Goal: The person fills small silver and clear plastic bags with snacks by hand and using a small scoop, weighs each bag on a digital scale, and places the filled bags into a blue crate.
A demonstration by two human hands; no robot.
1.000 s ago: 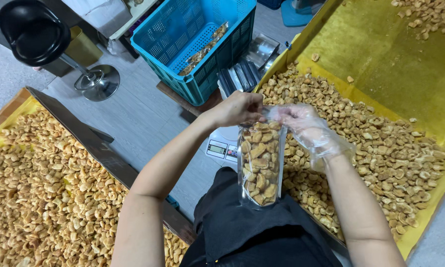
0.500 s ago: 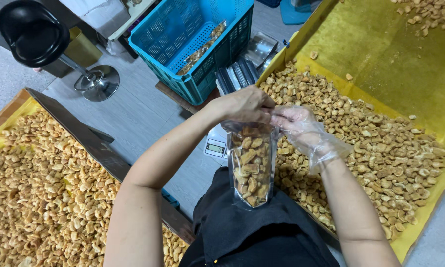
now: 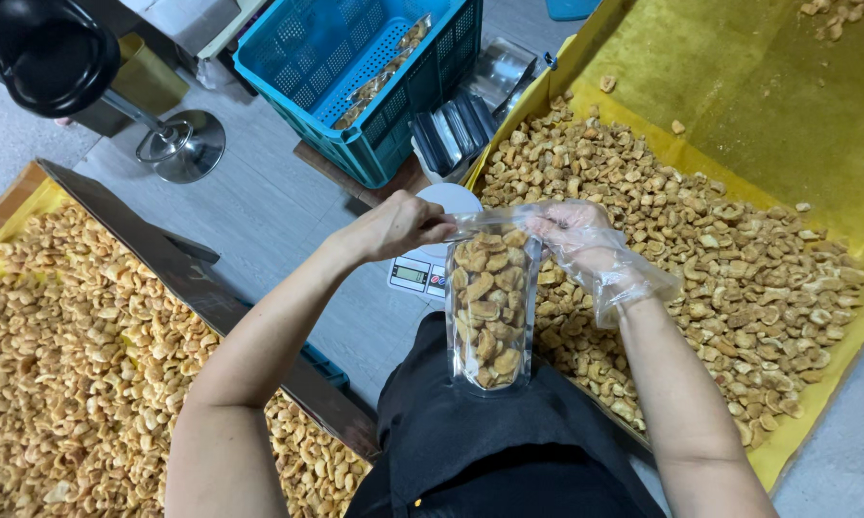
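Note:
A clear stand-up pouch point(image 3: 490, 307) full of golden fried snack pieces hangs upright in front of my black apron. My left hand point(image 3: 395, 224), bare, pinches the pouch's top left corner. My right hand point(image 3: 576, 230), inside a loose clear plastic glove, grips the top right of the same pouch. Behind the pouch sits a small white digital scale point(image 3: 430, 269) with a round platform, partly hidden by my hands.
A yellow-lined tray point(image 3: 787, 125) heaped with snack pieces point(image 3: 720, 269) lies to the right; another heaped tray point(image 3: 58, 355) lies to the left. Beyond are a blue plastic crate point(image 3: 355, 67), a stack of empty pouches point(image 3: 461, 134) and a black stool point(image 3: 58, 58) on the grey floor.
Both hands stay on the pouch's top edge. The pouch has shifted slightly left and lower relative to the scale, and the hands have drawn a little closer along its opening.

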